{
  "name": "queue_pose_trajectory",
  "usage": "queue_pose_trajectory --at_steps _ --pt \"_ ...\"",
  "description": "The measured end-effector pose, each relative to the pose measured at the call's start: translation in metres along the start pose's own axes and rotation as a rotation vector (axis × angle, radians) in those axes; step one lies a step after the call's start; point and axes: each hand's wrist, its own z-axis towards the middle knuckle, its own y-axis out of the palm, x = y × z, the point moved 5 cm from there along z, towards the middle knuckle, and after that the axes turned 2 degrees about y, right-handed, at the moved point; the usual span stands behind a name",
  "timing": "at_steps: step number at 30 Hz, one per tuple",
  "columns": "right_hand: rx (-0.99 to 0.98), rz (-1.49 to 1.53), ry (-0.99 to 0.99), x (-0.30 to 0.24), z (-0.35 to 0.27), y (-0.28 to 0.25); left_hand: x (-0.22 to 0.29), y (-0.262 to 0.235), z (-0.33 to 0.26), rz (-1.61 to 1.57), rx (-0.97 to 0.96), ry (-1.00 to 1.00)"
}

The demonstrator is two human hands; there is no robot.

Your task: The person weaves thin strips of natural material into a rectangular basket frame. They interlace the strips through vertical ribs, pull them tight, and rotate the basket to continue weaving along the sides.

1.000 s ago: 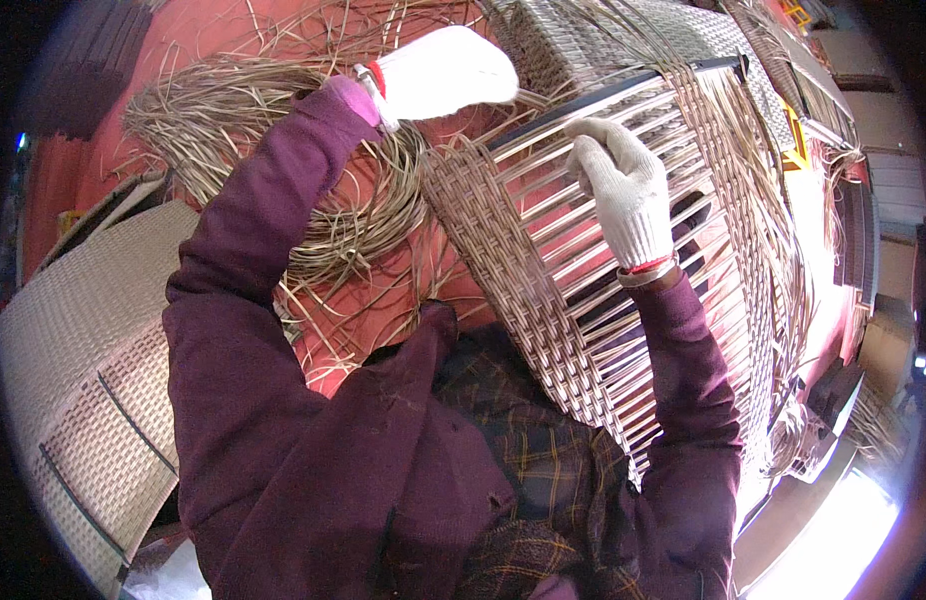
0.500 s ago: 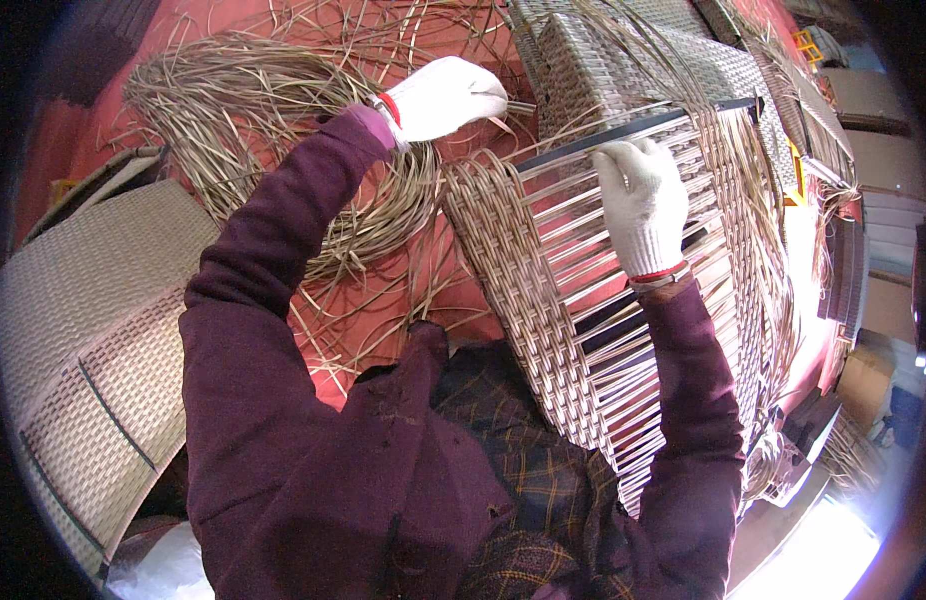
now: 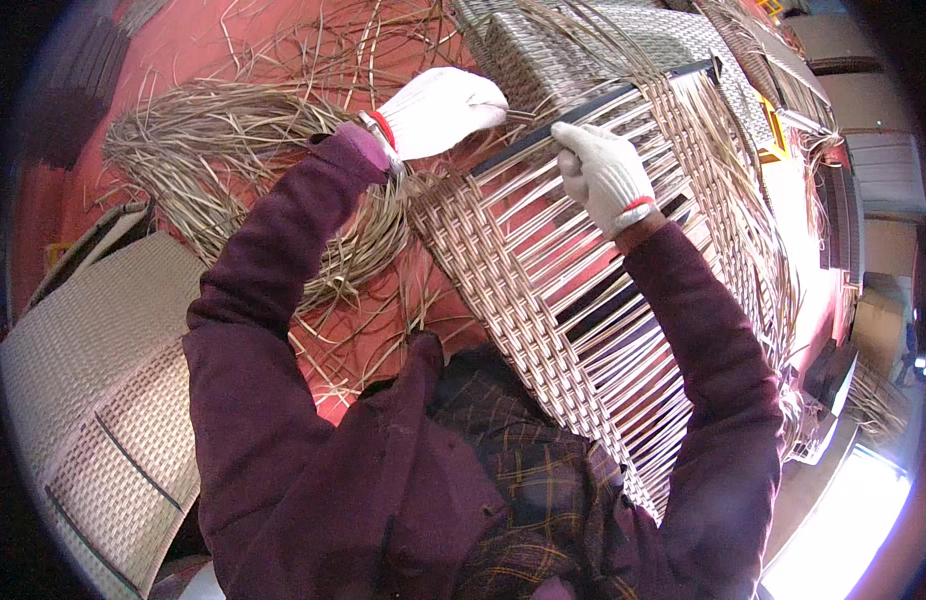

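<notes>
A partly woven panel [image 3: 528,292] of flat brown strips lies in front of me, with long bare strands running through its middle. A dark frame bar [image 3: 505,155] crosses its far end. My right hand [image 3: 605,175], in a white knit glove, is closed in a pinch just on the near side of this bar; whatever its fingertips hold is too small to make out. Beyond the panel's far left corner, my left hand [image 3: 438,112], also gloved, is closed with fingers pressed together. A thin greyish piece [image 3: 521,116] juts out by its fingertips; its kind is unclear.
A big coil of loose strips [image 3: 198,150] lies left of my left hand on the red floor covering [image 3: 358,345]. Finished woven furniture [image 3: 103,350] stands at the left, and another woven piece [image 3: 528,60] lies beyond the panel. Loose strands [image 3: 728,170] hang along the panel's right side.
My right hand has moved left and closer to the dark bar, its fingers pointing more to the left. The panel appears shifted left as the view turned. My left hand stays closed.
</notes>
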Motion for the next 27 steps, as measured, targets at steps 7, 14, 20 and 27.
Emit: queue_pose_trajectory --at_steps 7,14,20,27 --pt "-0.085 0.239 -0.054 0.010 -0.005 -0.004 0.025 0.012 0.019 0.435 0.004 0.640" --pt "0.133 -0.172 -0.227 0.012 -0.007 0.004 0.023 0.019 0.043 0.405 -0.178 0.652" --pt "0.020 -0.416 -0.296 0.012 0.000 0.002 0.024 0.013 0.069 0.380 -0.302 0.619" --pt "-0.128 0.157 -0.235 0.004 -0.039 -0.025 0.054 0.002 0.071 0.550 0.019 0.490"
